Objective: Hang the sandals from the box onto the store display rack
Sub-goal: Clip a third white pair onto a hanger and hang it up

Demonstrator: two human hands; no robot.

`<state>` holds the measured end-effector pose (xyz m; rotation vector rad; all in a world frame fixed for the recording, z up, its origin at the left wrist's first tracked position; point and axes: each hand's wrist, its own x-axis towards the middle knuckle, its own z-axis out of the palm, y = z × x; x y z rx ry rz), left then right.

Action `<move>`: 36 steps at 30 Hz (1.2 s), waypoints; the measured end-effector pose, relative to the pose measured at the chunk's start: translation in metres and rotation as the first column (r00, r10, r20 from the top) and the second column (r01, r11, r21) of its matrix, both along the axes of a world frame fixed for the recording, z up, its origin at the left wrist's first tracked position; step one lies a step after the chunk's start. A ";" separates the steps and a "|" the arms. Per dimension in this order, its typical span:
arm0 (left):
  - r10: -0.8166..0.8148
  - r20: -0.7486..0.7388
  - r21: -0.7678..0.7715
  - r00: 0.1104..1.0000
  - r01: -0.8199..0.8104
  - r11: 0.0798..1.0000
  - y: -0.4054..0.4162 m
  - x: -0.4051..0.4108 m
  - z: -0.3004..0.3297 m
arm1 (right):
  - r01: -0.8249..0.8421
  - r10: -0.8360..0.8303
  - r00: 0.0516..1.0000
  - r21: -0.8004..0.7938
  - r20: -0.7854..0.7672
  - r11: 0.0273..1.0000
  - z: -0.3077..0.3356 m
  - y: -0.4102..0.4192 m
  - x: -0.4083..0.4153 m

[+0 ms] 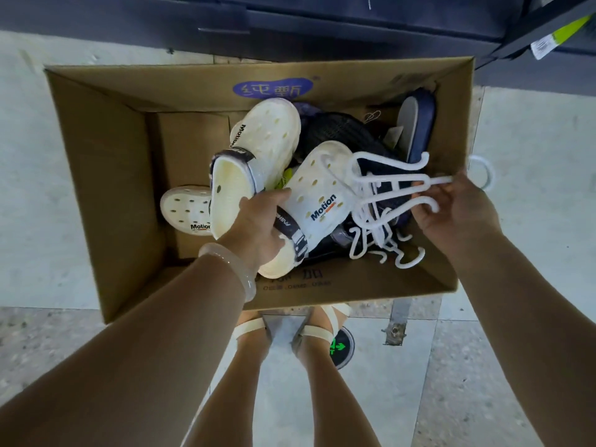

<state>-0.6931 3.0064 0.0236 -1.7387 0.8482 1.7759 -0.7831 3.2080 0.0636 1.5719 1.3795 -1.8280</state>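
An open cardboard box (106, 175) stands on the floor below me. My left hand (258, 224) grips a pair of cream "Motion" clog sandals: one sandal (258, 150) points away from me, the other sandal (322, 195) lies against my fingers. My right hand (451, 208) holds a white plastic shoe hanger (390, 185) above the box's right side, its hook ring (483, 172) past the box wall. More white hangers (380, 240) lie tangled below. A third cream sandal (185, 208) rests on the box bottom. Dark sandals (342, 130) and a navy slide (416, 124) fill the back right.
A dark blue cabinet or rack base (322, 24) runs along the top of the view behind the box. My feet in cream strap sandals (316, 330) stand just in front of the box. A green floor marker (342, 346) sits by my right foot.
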 end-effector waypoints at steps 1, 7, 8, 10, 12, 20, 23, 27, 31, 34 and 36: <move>-0.086 0.042 -0.069 0.995 0.089 0.994 0.001 -0.001 -0.001 | -0.040 0.040 0.999 -0.005 0.002 0.999 -0.001 -0.002 0.001; -0.534 -0.031 -0.632 0.845 0.398 0.665 0.034 0.003 0.032 | -0.140 0.139 0.990 -0.058 -0.012 0.988 -0.003 -0.012 0.007; -0.548 -0.117 -0.580 0.828 0.390 0.715 0.041 0.003 0.036 | -0.144 0.144 0.990 -0.069 -0.014 0.987 -0.003 -0.013 0.007; -0.510 -0.223 -0.388 0.830 0.405 0.828 0.053 0.005 0.035 | -0.154 0.154 0.988 -0.079 -0.010 0.985 -0.001 -0.015 0.008; -0.459 -0.256 -0.284 0.851 0.388 0.877 0.061 0.004 0.034 | -0.162 0.162 0.987 -0.085 -0.012 0.983 0.000 -0.016 0.008; -0.525 -0.264 -0.353 0.809 0.426 0.833 0.065 -0.013 0.033 | -0.353 0.336 0.930 -0.106 -0.151 0.929 0.003 -0.012 0.015; -0.456 -0.303 -0.241 0.837 0.396 0.886 0.072 -0.015 0.037 | -0.329 0.313 0.938 -0.101 -0.152 0.939 0.007 -0.006 0.014; -0.299 -0.326 -0.098 0.897 0.283 0.954 0.081 -0.012 0.040 | -0.381 0.392 0.909 0.098 -0.143 0.919 0.013 0.003 0.008; -0.132 -0.155 -0.001 0.979 0.134 0.991 0.083 -0.013 0.036 | -0.558 0.679 0.702 0.428 -0.213 0.711 0.014 0.012 0.003; 0.013 -0.021 0.043 1.000 -0.012 0.999 0.079 -0.013 0.035 | -0.530 0.726 0.640 0.539 -0.252 0.655 0.017 0.020 0.001; 0.117 -0.034 0.075 0.993 -0.115 0.991 0.078 -0.012 0.037 | -0.493 0.738 0.624 0.605 -0.256 0.626 0.020 0.026 0.002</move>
